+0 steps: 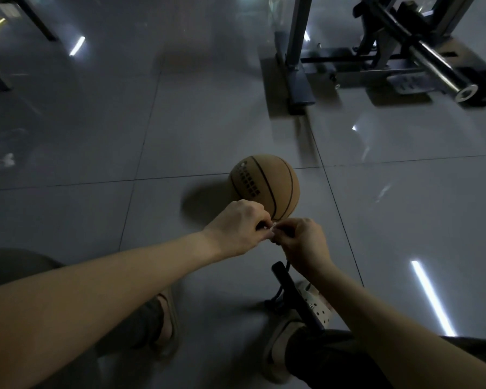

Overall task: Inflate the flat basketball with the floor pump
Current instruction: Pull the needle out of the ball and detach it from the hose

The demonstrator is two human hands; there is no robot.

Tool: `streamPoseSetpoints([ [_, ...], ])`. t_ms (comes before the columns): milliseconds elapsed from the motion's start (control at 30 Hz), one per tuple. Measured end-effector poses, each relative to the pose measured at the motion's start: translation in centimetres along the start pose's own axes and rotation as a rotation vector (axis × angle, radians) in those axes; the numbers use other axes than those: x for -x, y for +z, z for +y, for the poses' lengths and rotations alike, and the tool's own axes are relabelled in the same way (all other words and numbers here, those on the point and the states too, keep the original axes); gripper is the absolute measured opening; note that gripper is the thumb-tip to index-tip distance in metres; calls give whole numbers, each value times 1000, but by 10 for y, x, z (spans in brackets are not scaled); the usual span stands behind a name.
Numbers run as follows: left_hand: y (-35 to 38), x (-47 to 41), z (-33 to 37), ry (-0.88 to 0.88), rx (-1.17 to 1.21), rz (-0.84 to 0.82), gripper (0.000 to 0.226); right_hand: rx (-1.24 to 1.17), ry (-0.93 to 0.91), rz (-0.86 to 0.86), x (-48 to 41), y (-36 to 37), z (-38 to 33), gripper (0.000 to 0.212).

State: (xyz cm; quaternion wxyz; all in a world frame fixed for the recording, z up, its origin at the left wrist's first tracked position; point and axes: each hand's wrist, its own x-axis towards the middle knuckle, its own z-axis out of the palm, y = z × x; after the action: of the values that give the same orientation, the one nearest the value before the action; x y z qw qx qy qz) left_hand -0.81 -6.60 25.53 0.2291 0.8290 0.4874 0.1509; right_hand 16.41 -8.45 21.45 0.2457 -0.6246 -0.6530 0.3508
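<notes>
A tan basketball point(265, 186) with black seams and lettering sits on the grey tiled floor just beyond my hands. My left hand point(237, 230) and my right hand point(303, 242) meet in front of the ball, and both pinch a small shiny fitting at the end of the pump's black hose point(287, 265). The fitting is mostly hidden by my fingers. The black floor pump point(295, 297) stands below my right hand, beside my right foot.
A metal gym machine frame point(376, 51) with a chrome bar stands at the back right. Dark furniture legs point(40, 21) show at the back left. My two feet in slip-on shoes rest on the floor point(96, 136) near the pump.
</notes>
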Motion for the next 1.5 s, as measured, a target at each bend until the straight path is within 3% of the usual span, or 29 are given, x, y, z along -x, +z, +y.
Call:
streamPoseSetpoints([
  [233,-8,-3,-10,-49,122,-89,35,138,-94,-46,-3,-4,5,17],
  [433,-16,-4,-11,-99,212,-175,40,120,-138,-76,-4,-6,5,17],
  [900,-10,1,-11,-119,243,-182,16,121,-190,-147,3,-10,-8,17],
  [1133,-8,-3,-17,-132,173,-127,13,153,-168,-212,3,-8,-10,17],
  [1500,-6,-9,-17,-165,212,-196,13,115,-173,-214,-1,-7,-1,16],
])
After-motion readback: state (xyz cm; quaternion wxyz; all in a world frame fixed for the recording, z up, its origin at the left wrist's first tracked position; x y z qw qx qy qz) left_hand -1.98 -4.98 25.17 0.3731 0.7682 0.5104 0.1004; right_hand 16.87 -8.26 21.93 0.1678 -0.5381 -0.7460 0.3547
